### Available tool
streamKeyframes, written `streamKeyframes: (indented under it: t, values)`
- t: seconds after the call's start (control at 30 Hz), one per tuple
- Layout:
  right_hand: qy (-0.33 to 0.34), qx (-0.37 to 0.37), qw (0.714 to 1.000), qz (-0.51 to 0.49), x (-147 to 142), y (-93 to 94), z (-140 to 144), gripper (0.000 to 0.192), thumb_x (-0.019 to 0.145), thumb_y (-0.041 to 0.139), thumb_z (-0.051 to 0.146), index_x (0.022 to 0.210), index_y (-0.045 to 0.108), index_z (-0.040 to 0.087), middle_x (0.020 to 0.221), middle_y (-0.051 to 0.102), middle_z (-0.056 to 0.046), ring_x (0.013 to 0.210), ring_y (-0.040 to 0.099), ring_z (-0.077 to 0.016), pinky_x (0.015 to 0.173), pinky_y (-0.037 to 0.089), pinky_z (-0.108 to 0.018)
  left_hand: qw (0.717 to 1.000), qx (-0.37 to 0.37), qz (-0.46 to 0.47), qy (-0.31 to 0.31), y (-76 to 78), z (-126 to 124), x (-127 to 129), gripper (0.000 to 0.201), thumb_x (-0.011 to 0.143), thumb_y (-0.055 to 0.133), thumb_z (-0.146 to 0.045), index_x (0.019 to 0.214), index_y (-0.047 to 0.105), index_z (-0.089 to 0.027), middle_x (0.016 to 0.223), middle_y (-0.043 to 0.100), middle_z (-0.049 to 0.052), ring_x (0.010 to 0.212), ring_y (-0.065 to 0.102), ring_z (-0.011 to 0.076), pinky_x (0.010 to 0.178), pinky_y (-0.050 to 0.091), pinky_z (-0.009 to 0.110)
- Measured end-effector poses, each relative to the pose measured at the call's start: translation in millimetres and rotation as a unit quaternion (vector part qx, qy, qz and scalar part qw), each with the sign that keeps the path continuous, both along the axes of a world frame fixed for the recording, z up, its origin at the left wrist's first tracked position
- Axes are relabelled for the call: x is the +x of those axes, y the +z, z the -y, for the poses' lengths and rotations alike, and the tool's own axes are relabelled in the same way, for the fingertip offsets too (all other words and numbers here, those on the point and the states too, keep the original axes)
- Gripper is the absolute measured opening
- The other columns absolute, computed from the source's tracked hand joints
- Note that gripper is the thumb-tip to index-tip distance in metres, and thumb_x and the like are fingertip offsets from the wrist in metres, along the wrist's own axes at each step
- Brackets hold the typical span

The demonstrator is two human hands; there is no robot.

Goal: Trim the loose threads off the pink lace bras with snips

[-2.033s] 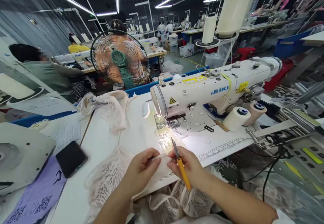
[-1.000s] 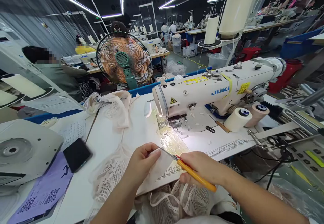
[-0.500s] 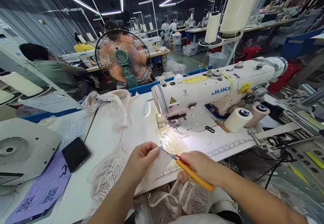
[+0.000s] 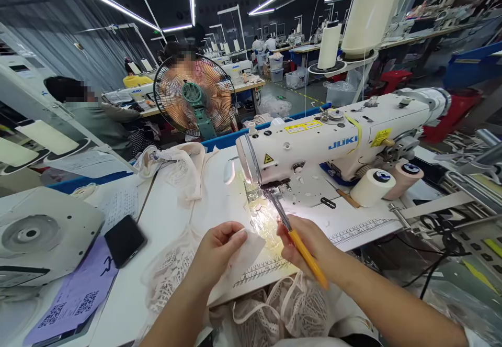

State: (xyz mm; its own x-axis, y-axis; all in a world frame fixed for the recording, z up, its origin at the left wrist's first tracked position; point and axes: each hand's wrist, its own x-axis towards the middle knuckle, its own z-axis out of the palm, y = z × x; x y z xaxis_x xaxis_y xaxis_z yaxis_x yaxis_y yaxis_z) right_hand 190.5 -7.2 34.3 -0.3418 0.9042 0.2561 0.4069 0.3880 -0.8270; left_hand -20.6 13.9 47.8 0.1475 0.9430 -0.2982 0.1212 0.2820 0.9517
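Pale, sheer fabric piece (image 4: pixel 247 250) lies at the near table edge, in front of the sewing machine (image 4: pixel 333 137). Left hand (image 4: pixel 217 253): thumb and fingers pinched together on the fabric's left end. Right hand (image 4: pixel 309 245): fingers closed around orange-handled snips (image 4: pixel 296 239), metal tips pointing up toward the machine's needle area, just right of the fabric. Lace garment (image 4: pixel 274 310) bunched below both hands, nearer than the machine. Two thread cones (image 4: pixel 386 182) lie on their sides right of the machine's arm. Black phone (image 4: pixel 125 239) rests well left of the machine; standing fan (image 4: pixel 195 98) behind it.
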Motion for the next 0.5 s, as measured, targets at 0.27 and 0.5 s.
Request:
streamKeyframes:
  t: [0.27, 0.5]
  values:
    - [0.017, 0.002, 0.999, -0.032, -26, -0.1, -4, 0.025, 0.077, 0.055, 0.042, 0.075, 0.042, 0.02, 0.071, 0.05, -0.001, 0.062, 0.046, -0.0162, 0.057, 0.037, -0.029, 0.993, 0.078, -0.041, -0.075, 3.3, 10, 2, 0.024, 0.07, 0.068, -0.038, 0.064, 0.064, -0.016, 0.061, 0.054, -0.001, 0.06, 0.047, 0.0129, 0.057, 0.038, 0.023]
    - [0.067, -0.152, 0.985, -0.04, -27, -10.8, 3, 0.024, 0.07, 0.059, 0.028, 0.066, 0.037, 0.02, 0.059, 0.038, 0.007, 0.053, 0.033, -0.0088, 0.047, 0.027, -0.021, 0.967, 0.11, -0.148, -0.176, 5.0, 19, 13, 0.02, 0.073, 0.061, -0.034, 0.064, 0.064, -0.016, 0.065, 0.059, 0.004, 0.065, 0.05, 0.0185, 0.061, 0.039, 0.028]
